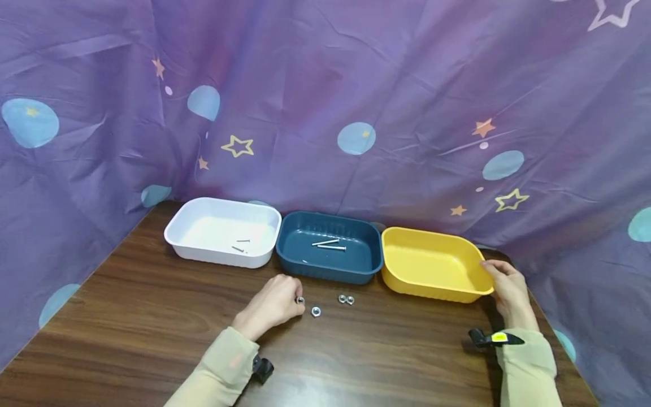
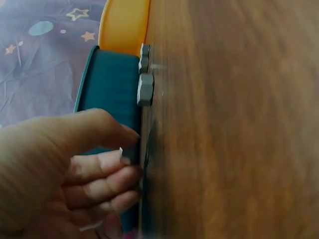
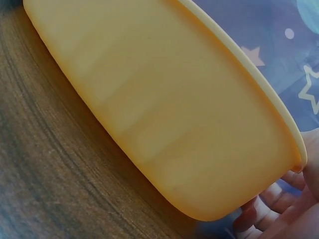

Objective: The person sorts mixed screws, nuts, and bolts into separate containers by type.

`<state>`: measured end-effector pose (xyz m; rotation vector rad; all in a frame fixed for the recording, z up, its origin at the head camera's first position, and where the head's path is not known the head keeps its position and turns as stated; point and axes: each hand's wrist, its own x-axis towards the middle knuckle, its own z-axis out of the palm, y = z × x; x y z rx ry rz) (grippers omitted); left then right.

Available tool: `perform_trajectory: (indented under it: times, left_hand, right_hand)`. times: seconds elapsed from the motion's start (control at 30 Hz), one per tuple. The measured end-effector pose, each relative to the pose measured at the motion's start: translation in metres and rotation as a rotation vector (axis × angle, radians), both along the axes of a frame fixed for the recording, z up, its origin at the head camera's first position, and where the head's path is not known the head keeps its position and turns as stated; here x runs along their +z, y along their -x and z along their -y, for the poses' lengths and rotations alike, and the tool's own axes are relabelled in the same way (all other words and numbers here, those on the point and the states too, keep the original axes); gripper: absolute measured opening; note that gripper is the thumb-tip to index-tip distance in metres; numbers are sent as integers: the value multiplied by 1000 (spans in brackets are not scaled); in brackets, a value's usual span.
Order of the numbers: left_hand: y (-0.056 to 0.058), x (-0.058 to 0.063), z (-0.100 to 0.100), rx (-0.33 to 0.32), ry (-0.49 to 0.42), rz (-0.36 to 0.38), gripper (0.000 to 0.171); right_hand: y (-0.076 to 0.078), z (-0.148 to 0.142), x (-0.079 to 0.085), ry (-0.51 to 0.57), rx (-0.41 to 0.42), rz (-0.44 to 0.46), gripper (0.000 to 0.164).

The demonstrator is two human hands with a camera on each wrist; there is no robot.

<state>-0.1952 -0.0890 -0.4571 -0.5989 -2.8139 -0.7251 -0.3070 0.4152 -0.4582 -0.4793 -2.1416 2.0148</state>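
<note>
My left hand (image 1: 272, 305) is low over the table in front of the blue bin, its thumb and fingers closing on a metal hex nut (image 1: 300, 300); the fingers hide most of that nut in the left wrist view. Just right of it lies another nut (image 1: 316, 311), with two more nuts (image 1: 346, 299) side by side farther right. At the right end of the yellow bin (image 1: 432, 288), my right hand (image 1: 510, 288) grips the rim, thumb on top and the other fingers beneath, as the right wrist view (image 3: 284, 201) shows the fingers under the lip.
The dark blue bin (image 1: 325, 271) stands between the white bin (image 1: 218, 257) and the yellow one, in a row along the back. Several screws (image 1: 331, 247) lie in the blue bin, and small screws (image 1: 238, 249) in the white one. A purple curtain (image 1: 305, 85) hangs behind the wooden table (image 1: 386, 350).
</note>
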Motion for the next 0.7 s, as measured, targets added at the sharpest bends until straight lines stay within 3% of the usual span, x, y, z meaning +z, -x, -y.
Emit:
perform_trajectory:
  times: [0.17,0.37,0.7]
  left_hand:
    - [-1,9,-5,-16,-34,-8,13]
    - [-2,21,-25,-71,-84,-40,8]
    - [20,36,-73,-189,-139,-101,9]
  right_hand:
    - [0,1,2,-17,1,-4,9]
    - [-4,1,0,44,9,-8,8]
    - [-4,2,0,86,-9,-24,6]
